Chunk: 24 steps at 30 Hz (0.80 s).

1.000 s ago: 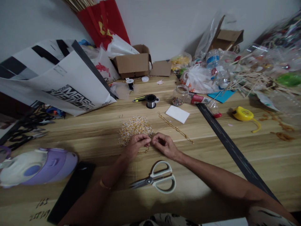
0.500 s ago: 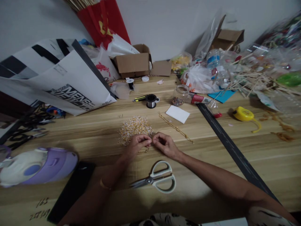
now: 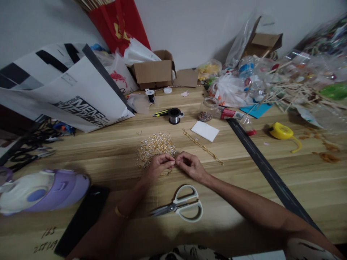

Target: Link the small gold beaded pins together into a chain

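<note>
Just in front of a pile of small gold and clear beads (image 3: 155, 146), my left hand (image 3: 162, 164) is pinched closed. A short piece of gold chain (image 3: 166, 173) hangs down below its fingers. My right hand (image 3: 189, 165) is closed in a pinch too, its fingertips almost touching the left ones. Whatever lies between the fingertips is too small to make out. Right of the pile lies a longer gold chain (image 3: 203, 146) on the table. Nearer to me rest scissors (image 3: 176, 207) with pale handles, blades pointing left.
Behind the pile are a spool of wire (image 3: 174, 116), a white card (image 3: 205, 131) and a glass jar (image 3: 208, 108) with beads. A tape measure (image 3: 282, 131) and a dark strip (image 3: 260, 162) lie to the right. A purple-white bottle (image 3: 51, 191) and a black phone-like slab (image 3: 84, 216) are left.
Almost nothing differs. Both hands stay pinched together at the same spot, and the objects on the table have not moved.
</note>
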### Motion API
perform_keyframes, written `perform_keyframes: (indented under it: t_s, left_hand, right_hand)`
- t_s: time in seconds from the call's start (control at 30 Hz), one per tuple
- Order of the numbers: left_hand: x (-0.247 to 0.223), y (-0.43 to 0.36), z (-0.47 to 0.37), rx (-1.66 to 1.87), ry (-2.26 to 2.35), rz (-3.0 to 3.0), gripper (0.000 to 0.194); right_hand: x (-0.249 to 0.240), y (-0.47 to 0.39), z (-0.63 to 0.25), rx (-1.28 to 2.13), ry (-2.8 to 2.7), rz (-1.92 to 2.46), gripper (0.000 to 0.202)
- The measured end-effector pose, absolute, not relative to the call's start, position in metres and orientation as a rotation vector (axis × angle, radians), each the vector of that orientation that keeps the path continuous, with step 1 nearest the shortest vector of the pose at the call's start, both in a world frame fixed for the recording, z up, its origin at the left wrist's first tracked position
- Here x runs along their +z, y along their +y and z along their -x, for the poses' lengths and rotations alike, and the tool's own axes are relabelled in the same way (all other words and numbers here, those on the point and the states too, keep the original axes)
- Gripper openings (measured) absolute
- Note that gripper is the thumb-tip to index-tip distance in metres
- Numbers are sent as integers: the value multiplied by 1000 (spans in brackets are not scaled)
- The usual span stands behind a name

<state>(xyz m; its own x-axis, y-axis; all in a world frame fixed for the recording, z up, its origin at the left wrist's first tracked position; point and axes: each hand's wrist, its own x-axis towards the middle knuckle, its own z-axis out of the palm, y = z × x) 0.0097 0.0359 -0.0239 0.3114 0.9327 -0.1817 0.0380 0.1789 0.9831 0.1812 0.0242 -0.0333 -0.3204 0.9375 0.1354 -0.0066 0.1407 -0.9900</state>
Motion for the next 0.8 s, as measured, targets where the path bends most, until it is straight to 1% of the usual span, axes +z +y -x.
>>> perform_keyframes:
  t_s: [0.37,0.8]
  left_hand:
    - [-19,34,-11,839,1058,-1228,24]
    - [-15,33,-13,838,1084,-1367,27]
  right_hand:
    - [-33,24,-180,1325,-1492,952,25]
    - [-36,25,-181,1258,-1623,938,19]
